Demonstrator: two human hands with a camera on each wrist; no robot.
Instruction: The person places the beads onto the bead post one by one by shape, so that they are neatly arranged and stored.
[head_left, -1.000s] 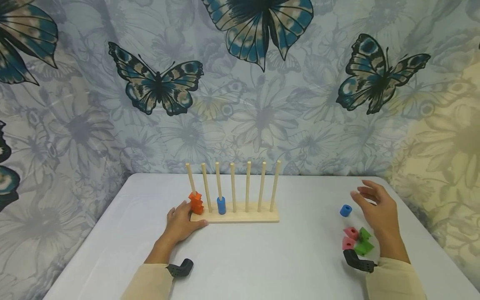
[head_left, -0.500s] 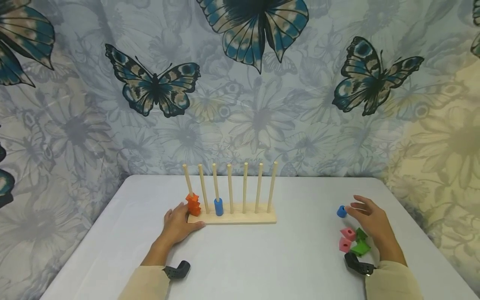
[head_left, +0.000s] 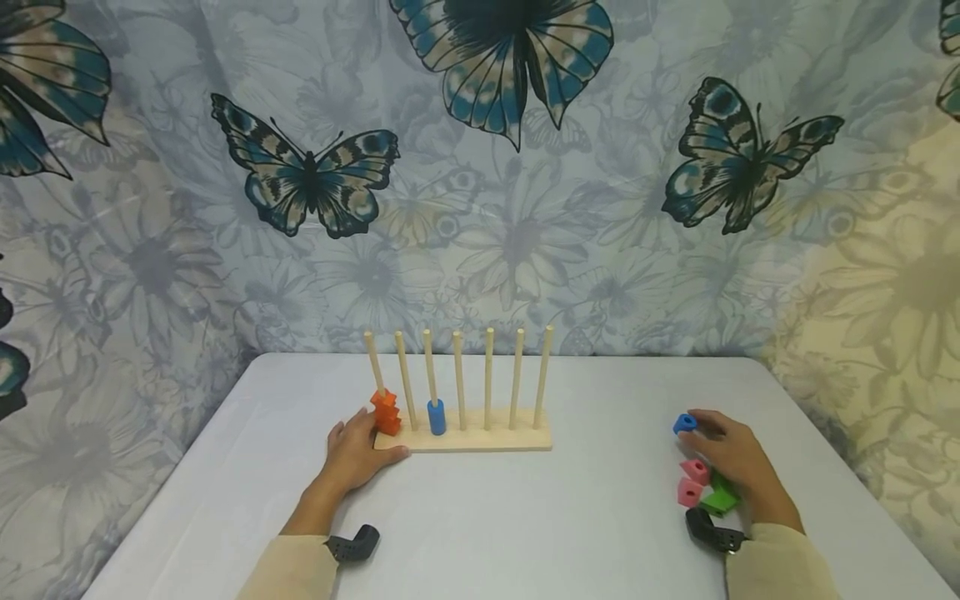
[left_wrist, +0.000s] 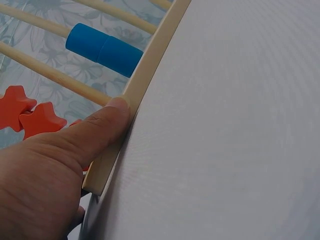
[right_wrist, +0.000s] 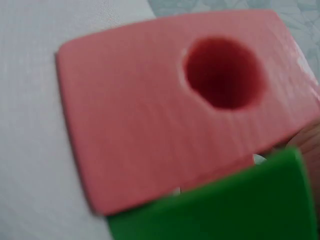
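Note:
In the head view my left hand (head_left: 354,452) holds the left end of a wooden peg stand (head_left: 480,442), its thumb lying along the base's front edge. Stacked orange star beads (head_left: 386,413) sit on the leftmost peg, beside my fingers. On the third peg are blue cylinder beads (left_wrist: 104,48), two of them in the left wrist view. At the right, my right hand (head_left: 738,454) pinches a loose blue bead (head_left: 684,422) at the fingertips, low over the table; the thumb is hard to make out.
Under the right hand lie pink blocks (head_left: 690,492) with holes and green blocks (head_left: 721,500). The right wrist view is filled by a pink block (right_wrist: 135,110) and part of a green one (right_wrist: 215,215). Butterfly-patterned cloth (head_left: 517,242) hangs behind the white table (head_left: 555,525).
My right hand has come down and leftward onto the loose blue bead, which has tilted a little. My left hand keeps its place on the peg stand. The head view has shifted slightly.

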